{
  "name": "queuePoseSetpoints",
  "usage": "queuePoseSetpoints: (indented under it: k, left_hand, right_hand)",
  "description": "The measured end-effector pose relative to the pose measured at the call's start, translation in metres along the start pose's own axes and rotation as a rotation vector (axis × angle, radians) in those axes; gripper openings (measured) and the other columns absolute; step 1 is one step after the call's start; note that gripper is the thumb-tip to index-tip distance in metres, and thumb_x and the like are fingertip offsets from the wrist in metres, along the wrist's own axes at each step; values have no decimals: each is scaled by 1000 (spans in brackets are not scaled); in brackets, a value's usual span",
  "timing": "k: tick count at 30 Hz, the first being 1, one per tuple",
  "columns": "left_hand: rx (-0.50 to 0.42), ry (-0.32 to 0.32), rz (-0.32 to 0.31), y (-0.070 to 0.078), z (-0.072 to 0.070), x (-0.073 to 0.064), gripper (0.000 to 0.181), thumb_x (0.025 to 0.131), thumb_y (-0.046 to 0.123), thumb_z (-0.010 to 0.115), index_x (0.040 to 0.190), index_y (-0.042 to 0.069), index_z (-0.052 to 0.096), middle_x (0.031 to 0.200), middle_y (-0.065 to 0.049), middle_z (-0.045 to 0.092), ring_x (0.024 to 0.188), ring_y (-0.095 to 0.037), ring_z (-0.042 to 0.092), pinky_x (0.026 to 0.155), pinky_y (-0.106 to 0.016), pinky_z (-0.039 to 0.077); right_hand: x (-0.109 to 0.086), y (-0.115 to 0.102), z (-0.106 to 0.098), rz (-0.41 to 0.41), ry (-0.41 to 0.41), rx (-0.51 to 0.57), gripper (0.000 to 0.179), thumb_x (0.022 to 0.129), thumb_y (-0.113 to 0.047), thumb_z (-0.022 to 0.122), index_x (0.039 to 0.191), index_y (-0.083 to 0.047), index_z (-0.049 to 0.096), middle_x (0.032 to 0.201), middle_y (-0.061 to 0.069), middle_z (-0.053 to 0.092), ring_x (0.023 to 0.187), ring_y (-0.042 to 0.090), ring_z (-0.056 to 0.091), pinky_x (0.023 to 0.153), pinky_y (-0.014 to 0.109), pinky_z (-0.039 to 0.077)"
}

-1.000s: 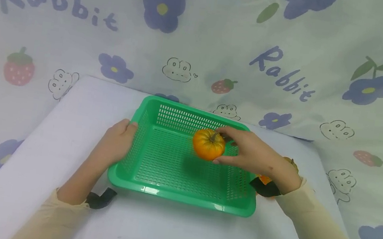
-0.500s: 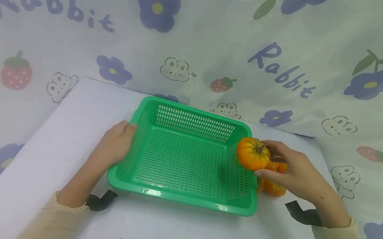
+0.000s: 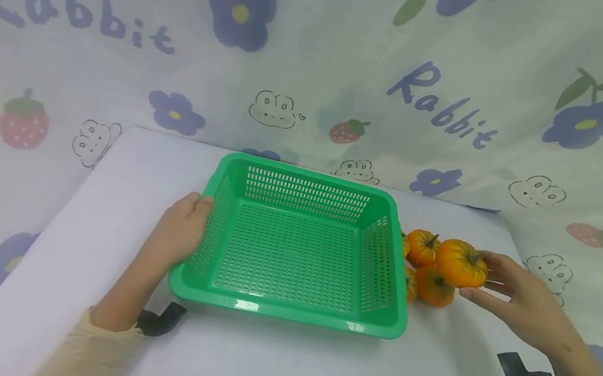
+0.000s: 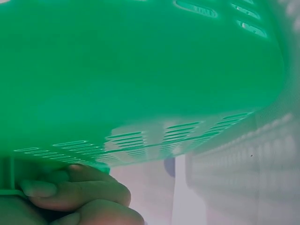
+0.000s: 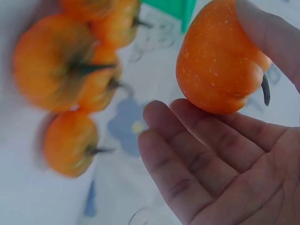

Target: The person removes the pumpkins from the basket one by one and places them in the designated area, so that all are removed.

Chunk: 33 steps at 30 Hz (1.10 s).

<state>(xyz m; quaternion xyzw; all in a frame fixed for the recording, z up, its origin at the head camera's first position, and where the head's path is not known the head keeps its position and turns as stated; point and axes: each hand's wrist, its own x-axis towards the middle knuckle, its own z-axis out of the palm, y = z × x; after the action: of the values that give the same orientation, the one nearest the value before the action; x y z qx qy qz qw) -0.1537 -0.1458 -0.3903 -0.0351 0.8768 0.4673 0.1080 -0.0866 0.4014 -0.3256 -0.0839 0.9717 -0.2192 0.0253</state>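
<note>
A green plastic basket (image 3: 286,311) with slotted walls stands on the white table, nothing lying in it. My left hand (image 3: 178,229) grips its left rim; in the left wrist view the curled fingers (image 4: 79,192) show beneath the rim beside the outer wall. Right of the basket, my right hand (image 3: 527,303) pinches a small orange pumpkin (image 3: 460,263) between thumb and fingers. The right wrist view shows this pumpkin (image 5: 220,61) held up, its stem pointing toward the palm side. Several more small pumpkins (image 3: 434,286) sit together against the basket's right side, partly behind the held one.
The white table (image 3: 268,366) runs back to a hanging cloth (image 3: 317,58) printed with flowers, rabbits and strawberries. Dark straps (image 3: 529,374) show near both wrists. In the right wrist view several loose pumpkins (image 5: 51,61) lie grouped on the table.
My right hand has carried the pumpkin from over the basket rightward, past its right rim, to above the other pumpkins. The left hand keeps its grip on the basket.
</note>
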Motion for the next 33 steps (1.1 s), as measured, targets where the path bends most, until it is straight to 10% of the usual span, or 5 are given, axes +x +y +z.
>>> queuePoseSetpoints:
  k: [6,33]
  left_hand:
    - [-14,-7,-7,-1,-2,-2,57,113,49,21,122,1,50,90,-15,54,73,-27,56,61,-39,53]
    - [-22,-13,-12,2,0,-2,58,113,50,20,120,1,49,89,-17,55,71,-28,58,58,-40,55]
  right_hand:
    - [-6,27,4,129,-23,-1,79,96,-36,79,149,8,41,145,38,49,120,62,57,88,69,53]
    - [-26,101,39,323,-116,14,89,100,-49,69,152,13,32,149,44,37,123,62,52,90,65,56]
